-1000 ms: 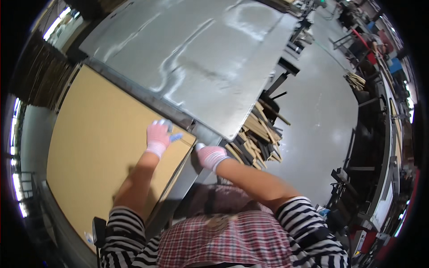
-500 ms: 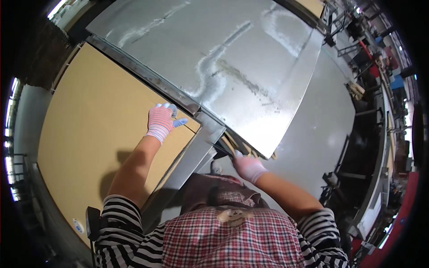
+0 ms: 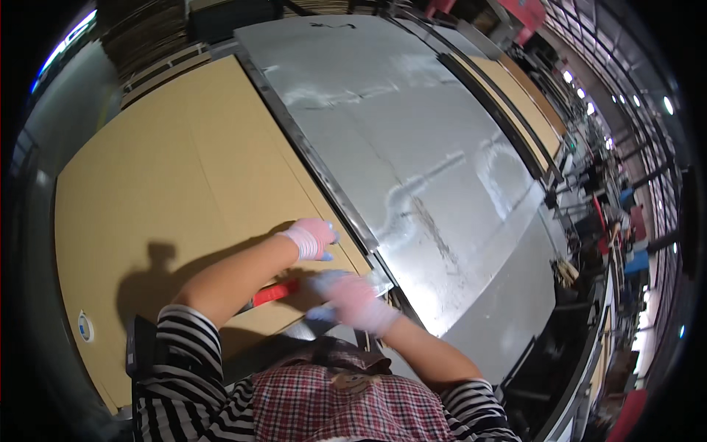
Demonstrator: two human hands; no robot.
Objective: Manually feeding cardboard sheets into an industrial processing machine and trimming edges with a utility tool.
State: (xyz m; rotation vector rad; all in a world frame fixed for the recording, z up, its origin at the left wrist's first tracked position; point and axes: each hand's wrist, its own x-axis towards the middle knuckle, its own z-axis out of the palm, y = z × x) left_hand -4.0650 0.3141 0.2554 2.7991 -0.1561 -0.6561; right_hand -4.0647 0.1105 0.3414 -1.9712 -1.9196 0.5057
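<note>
A large tan board [image 3: 213,169], which looks like cardboard, lies flat on the left. My left hand [image 3: 313,239], in a pink-and-white glove with grey fingertips, rests on it near its right edge, thumb apart from the fingers. Close below, my right hand [image 3: 353,300], gloved alike, hovers over the board's near right corner, its fingers smeared by motion. Just left of those fingers is a red-handled tool [image 3: 275,292] with a dark end; its exact kind is unclear. Whether the right fingers touch it I cannot tell.
A grey metal table [image 3: 383,118] with whitish scuffs adjoins the board, a metal rail [image 3: 317,158] running between them. A roll of tape [image 3: 86,326] lies at the board's near left. Dark frames and another tan panel [image 3: 515,103] stand at the far right.
My right hand has moved left from the slot under the metal table's edge to over the board. The red-handled tool now shows. My view has shifted, and my left forearm lies flatter across the board.
</note>
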